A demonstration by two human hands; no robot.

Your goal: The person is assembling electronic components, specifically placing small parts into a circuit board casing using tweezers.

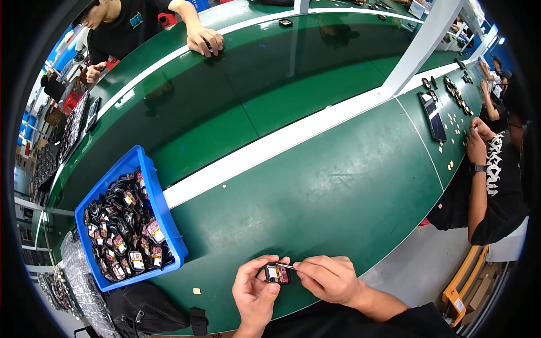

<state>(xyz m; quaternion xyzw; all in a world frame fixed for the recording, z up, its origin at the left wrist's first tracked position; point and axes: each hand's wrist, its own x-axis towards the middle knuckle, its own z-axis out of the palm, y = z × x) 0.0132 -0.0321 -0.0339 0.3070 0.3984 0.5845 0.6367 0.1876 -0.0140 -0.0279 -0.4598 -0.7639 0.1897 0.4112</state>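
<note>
Close to the table's near edge, my left hand grips a small black electronic device between thumb and fingers. Its housing lies open toward me, with a reddish circuit board and a white patch inside. My right hand pinches a thin metal tool, whose tip reaches the upper edge of the device; whether it is tweezers I cannot make out. On my left stands a blue plastic bin holding many similar open black devices.
A black bag rests at the near left, close to a small yellowish piece. A white divider crosses the green table. Co-workers sit across and at right, near a phone-like slab and scattered small pieces. A white post rises behind.
</note>
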